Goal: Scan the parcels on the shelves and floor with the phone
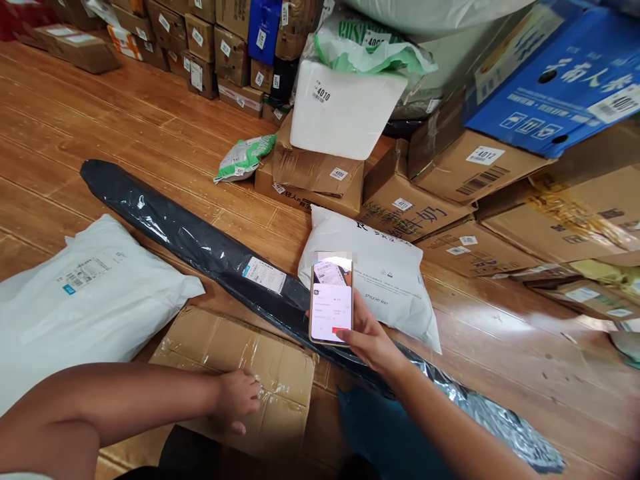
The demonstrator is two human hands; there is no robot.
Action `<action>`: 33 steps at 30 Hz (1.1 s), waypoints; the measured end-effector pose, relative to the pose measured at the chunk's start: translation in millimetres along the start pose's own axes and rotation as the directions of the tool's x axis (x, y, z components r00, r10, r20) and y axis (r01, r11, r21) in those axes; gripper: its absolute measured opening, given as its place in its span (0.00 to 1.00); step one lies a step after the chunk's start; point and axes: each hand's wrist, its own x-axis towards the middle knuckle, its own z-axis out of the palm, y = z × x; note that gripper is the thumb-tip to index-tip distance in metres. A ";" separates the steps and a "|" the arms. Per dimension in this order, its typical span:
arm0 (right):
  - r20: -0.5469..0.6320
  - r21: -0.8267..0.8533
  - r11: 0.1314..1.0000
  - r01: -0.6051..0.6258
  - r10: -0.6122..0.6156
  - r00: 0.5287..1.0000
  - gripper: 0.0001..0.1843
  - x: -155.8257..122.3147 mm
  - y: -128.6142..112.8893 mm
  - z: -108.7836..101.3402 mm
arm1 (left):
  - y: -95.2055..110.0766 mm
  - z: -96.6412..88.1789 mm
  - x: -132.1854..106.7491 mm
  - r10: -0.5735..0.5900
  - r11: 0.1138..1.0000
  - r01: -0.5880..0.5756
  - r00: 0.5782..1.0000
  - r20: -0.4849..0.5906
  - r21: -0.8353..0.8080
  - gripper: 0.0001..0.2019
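Note:
My right hand (370,333) is closed around a smartphone (331,307), with the thumb over a red button low on its lit screen. Beneath the phone lies a long black plastic-wrapped package (190,240) with a white shipping label (265,275), stretching diagonally across the floor. My left hand (237,400) rests on top of a taped cardboard box (210,337); its fingers are loosely curled and the thumb stands apart, with nothing seen in it. To the left of the box is a large white mailer bag (95,287), also labelled.
Another white mailer (370,273) lies just beyond the phone. A green and white packet (245,158) sits farther back. Stacked cartons (440,160), a white foam box (345,110) and a blue carton (550,80) line the right and back. A teal bag (385,433) lies near my feet.

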 end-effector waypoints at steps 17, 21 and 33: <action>0.012 0.056 0.998 -0.007 0.006 1.000 0.43 8.6 5.0 -5.3 | -1.9 -5.5 -0.7 0.023 1.000 -0.023 0.999 0.026 0.001 0.23; 0.025 0.040 0.999 -0.008 0.007 1.000 0.46 9.1 4.7 -2.7 | -2.9 -8.6 -3.9 0.027 1.000 -0.027 1.000 0.013 -0.008 0.22; 0.007 0.119 0.993 -0.009 0.008 1.000 0.43 8.5 1.2 2.0 | -3.0 -24.8 -5.9 0.002 0.998 0.004 0.996 0.093 -0.068 0.19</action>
